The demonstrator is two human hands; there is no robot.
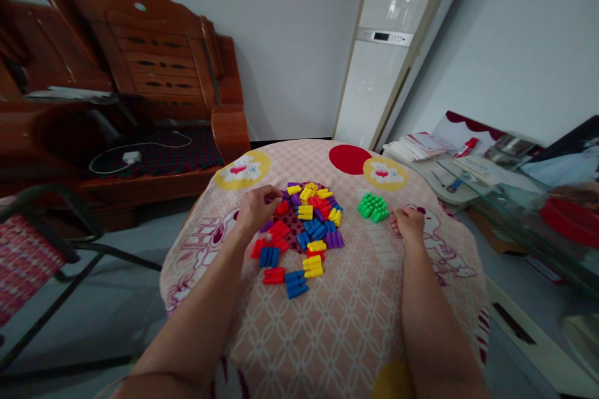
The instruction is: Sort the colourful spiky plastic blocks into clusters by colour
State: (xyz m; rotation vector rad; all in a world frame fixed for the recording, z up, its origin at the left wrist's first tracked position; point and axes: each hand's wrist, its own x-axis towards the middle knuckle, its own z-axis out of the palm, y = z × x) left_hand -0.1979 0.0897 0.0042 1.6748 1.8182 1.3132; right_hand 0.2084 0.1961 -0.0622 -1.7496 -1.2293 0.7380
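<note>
Colourful plastic building pieces, each like short joined tubes, lie in a loose heap on the tablecloth. Yellow pieces (313, 266), blue pieces (296, 283), red pieces (274, 275) and purple pieces (334, 239) are mixed together. To their right, green pieces (373, 207) form a separate tight cluster. My left hand (256, 207) is at the heap's left edge, thumb and finger brought together beside purple and red pieces; whatever is between the fingertips is too small to make out. My right hand (408, 224) rests on the cloth just right of the green cluster, fingers curled closed, nothing visible in them.
A patterned cloth (346, 318) covers the round table. Beyond it stand a carved wooden bench (154, 62) and a tall white air conditioner (381, 68). On the right, a glass-topped stand (505, 199) holds papers and dishes. A folding chair (32, 255) is at left.
</note>
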